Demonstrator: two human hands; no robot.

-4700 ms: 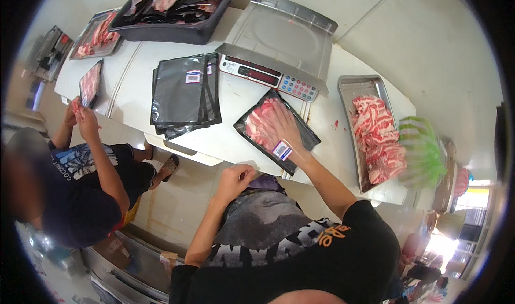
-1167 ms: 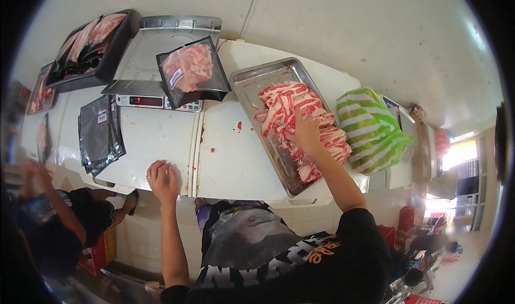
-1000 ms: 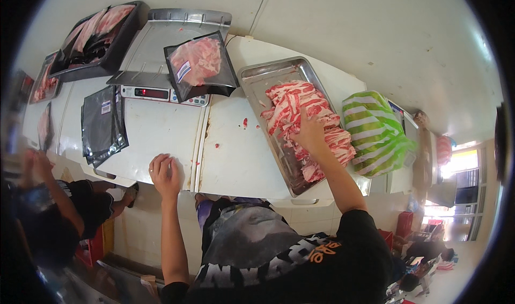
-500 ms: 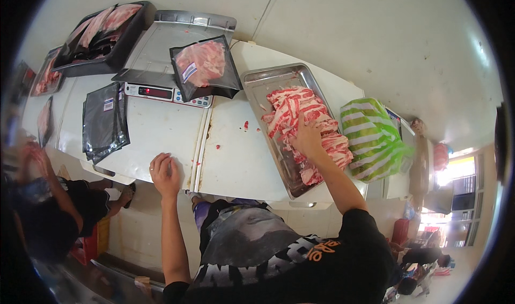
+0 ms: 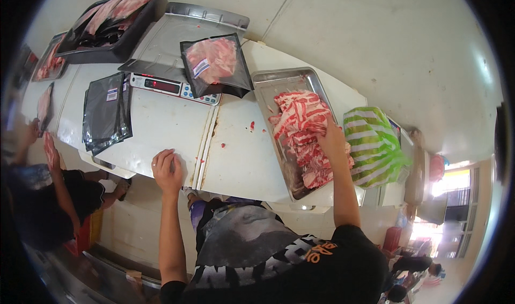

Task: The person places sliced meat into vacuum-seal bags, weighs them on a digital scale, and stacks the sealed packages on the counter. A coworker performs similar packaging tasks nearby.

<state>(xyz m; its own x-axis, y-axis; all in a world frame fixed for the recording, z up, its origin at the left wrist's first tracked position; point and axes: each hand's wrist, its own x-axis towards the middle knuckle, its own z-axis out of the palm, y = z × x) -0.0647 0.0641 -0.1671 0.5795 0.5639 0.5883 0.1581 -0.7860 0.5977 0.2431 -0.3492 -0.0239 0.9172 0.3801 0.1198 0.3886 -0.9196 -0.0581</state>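
Note:
A pile of thin red-and-white meat slices (image 5: 303, 113) lies in a shallow metal tray (image 5: 264, 82), heaped along its right side. My right hand (image 5: 332, 141) is at the right edge of the pile, its fingers closed on some slices and partly hidden among them. Loosely curled, my left hand (image 5: 167, 170) rests on the front edge of the white table (image 5: 161, 124) and holds nothing. A clear-fronted black pouch of sliced meat (image 5: 213, 61) lies tilted on the platform of a digital scale (image 5: 171, 89).
Flat black pouches (image 5: 107, 111) lie left of the scale. A black crate (image 5: 110, 52) of packed meat stands at the far left. Right of the tray sits a green-and-white striped bag (image 5: 373, 146). Another person (image 5: 45, 202) works at the left, hands near a meat pack.
My right hand has shifted from the middle of the pile to its right edge, and the upper slices are bunched differently. My left hand stays at the table edge. The view has shifted slightly.

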